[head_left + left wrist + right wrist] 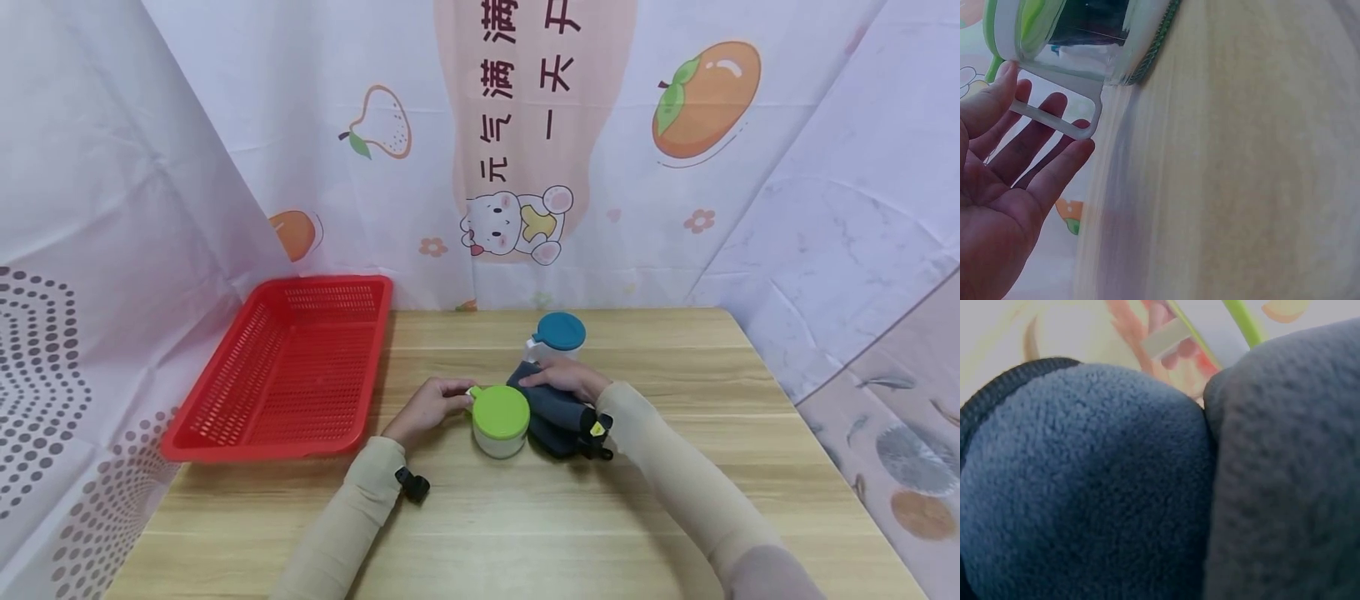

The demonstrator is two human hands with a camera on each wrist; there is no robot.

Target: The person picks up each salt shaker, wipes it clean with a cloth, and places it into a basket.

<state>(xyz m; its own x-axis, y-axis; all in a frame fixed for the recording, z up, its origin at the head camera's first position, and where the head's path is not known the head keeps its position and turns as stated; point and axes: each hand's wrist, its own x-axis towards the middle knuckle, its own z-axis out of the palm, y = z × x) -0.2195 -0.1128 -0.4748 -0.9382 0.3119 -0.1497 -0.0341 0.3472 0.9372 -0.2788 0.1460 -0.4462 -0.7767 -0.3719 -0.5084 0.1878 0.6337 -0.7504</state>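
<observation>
A seasoning jar point(501, 423) with a bright green lid stands on the wooden table in front of me. My left hand point(435, 407) is at its left side; in the left wrist view thumb and fingers hold the white loop handle point(1054, 119). Just right of the jar lies a pair of dark blue-grey fleece slippers point(551, 404), one partly over the other. My right hand point(561, 373) grips the upper slipper from above. Fuzzy slipper fabric point(1091, 481) fills most of the right wrist view and hides the right fingers there.
Behind the right hand stands a second jar with a blue lid point(561, 331), partly covered by that hand. A red plastic basket point(367, 367) sits at the table's left side. Printed cloth point(405, 208) hangs along the table's back edge.
</observation>
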